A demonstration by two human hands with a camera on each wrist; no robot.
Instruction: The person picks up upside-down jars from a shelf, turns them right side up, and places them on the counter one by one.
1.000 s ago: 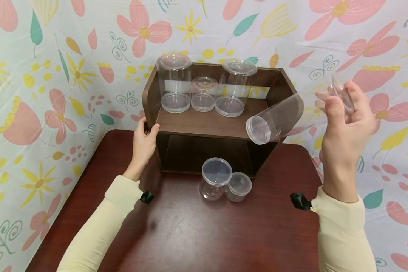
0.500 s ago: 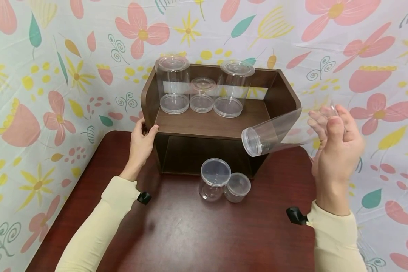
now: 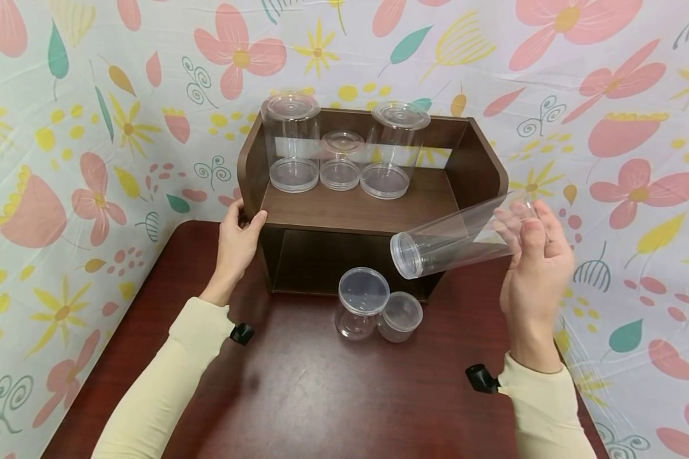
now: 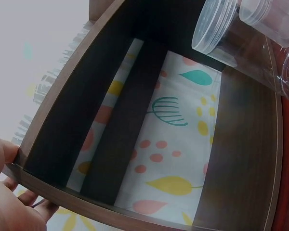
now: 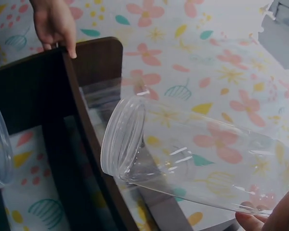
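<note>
My right hand (image 3: pixel 534 274) holds a tall clear plastic jar (image 3: pixel 449 239) around its far right end. The jar lies tilted in the air, its ridged lid end pointing left and down, in front of the right side of a brown two-tier shelf (image 3: pixel 344 213). In the right wrist view the jar (image 5: pixel 197 154) looks see-through with nothing inside, and only a few fingertips (image 5: pixel 253 221) show at its end. My left hand (image 3: pixel 237 248) grips the shelf's left side panel by its front edge, thumb in front; the left wrist view shows these fingers at the panel.
Two tall clear jars (image 3: pixel 295 172) (image 3: pixel 386 182) and a short one (image 3: pixel 340 172) stand on the upper shelf. Before the shelf, on the dark red table (image 3: pixel 310 395), a lidded clear jar (image 3: pixel 363 293) and a smaller one (image 3: pixel 400 315) stand close together. Floral cloth (image 3: pixel 344 38) hangs behind.
My right hand has moved left and down with the tall jar, which has swung closer to level and now hangs lower before the shelf. My left hand stays on the side panel.
</note>
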